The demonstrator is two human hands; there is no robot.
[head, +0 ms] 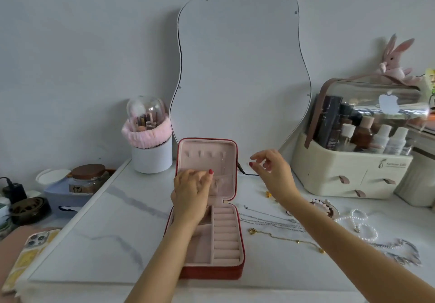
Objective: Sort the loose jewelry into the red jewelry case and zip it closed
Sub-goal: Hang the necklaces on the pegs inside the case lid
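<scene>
The red jewelry case [235, 268] lies open in the middle of the marble tabletop, its pink-lined lid [207, 148] standing upright. A thin silver chain [223, 165] hangs inside the lid. My left hand [190, 192] is at the lid's pocket, fingers bent over its edge. My right hand [273, 170] hovers to the right of the lid, fingers loosely curled, holding nothing. To the right of the case lie silver chains [268, 220], a gold necklace [282, 238], gold earrings [268, 194], a beaded bracelet [324, 205], a pearl strand [362, 225] and a chunky silver necklace [404, 251].
A wavy mirror [240, 67] leans on the wall behind the case. A white brush holder [151, 156] stands at the back left and a cream cosmetics organizer [348, 175] at the back right. A black cable [247, 173] runs behind the lid. A phone [35, 244] lies at the left edge.
</scene>
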